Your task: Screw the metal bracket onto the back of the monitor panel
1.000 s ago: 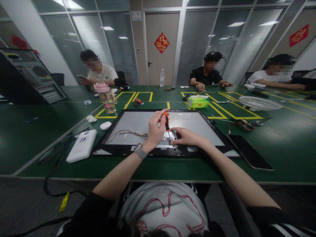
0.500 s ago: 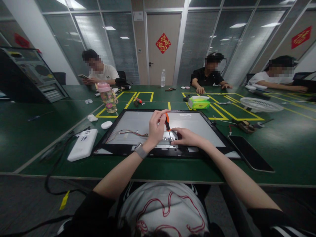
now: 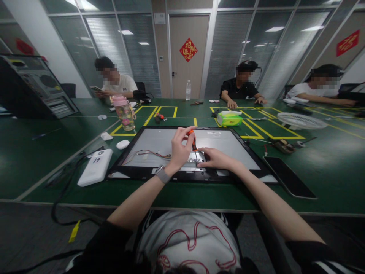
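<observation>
My left hand (image 3: pixel 181 146) is closed on the orange and black handle of a screwdriver (image 3: pixel 194 144), which stands nearly upright. Its thin shaft points down at a small metal plate (image 3: pixel 191 160) on the back of a flat display panel (image 3: pixel 151 142) with a black frame. Close beside the shaft, my right hand (image 3: pixel 213 158) rests low over the plate, thumb and forefinger curved around its right part. What those fingers grip is hidden. Thin coloured wires (image 3: pixel 154 153) run left from the plate across the grey panel.
A white power bank (image 3: pixel 95 167) and a white case (image 3: pixel 123 144) lie left of the panel; a phone (image 3: pixel 289 177) lies right. Beyond are a pink-lidded bottle (image 3: pixel 123 114), a green tissue pack (image 3: pixel 229 118) and a white fan grille (image 3: pixel 301 120). Several people sit across the table.
The screwdriver handle has tilted slightly and turned within my left hand's fingers, which have shifted a little. My right hand stays in place.
</observation>
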A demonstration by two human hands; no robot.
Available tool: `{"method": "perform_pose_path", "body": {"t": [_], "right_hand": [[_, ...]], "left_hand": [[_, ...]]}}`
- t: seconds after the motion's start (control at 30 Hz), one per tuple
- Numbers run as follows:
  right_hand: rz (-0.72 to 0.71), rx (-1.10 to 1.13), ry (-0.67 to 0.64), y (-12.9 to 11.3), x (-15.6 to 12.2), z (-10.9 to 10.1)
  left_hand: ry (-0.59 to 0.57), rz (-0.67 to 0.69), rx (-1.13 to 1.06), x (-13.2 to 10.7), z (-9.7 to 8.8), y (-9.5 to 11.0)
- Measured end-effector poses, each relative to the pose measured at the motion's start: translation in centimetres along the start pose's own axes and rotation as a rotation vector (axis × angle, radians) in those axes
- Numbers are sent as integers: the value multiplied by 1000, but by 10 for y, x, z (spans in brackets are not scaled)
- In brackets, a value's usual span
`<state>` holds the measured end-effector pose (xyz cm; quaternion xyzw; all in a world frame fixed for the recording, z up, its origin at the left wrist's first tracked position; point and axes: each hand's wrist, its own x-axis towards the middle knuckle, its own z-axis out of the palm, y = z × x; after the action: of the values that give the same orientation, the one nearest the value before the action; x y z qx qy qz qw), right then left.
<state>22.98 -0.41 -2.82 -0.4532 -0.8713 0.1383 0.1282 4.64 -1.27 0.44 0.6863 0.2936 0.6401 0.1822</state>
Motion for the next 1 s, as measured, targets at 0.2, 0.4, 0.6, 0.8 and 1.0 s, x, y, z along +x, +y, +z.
{"method": "perform_pose_path", "body": {"t": [0.2, 0.4, 0.6, 0.8, 1.0], "right_hand": [[2, 20, -1, 2, 0, 1], [6, 10, 3, 1, 0, 0], [2, 10, 10, 2, 0, 1], [4, 13, 7, 3, 1, 2], [2, 4, 5, 3, 0, 2]], "left_hand": [[33, -7, 15, 1, 0, -1], [20, -12, 23, 1, -1, -1], [6, -21, -15, 1, -1, -3], [-4, -20, -38, -1, 0, -6], [-29, -8, -13, -1, -1, -3]]}}
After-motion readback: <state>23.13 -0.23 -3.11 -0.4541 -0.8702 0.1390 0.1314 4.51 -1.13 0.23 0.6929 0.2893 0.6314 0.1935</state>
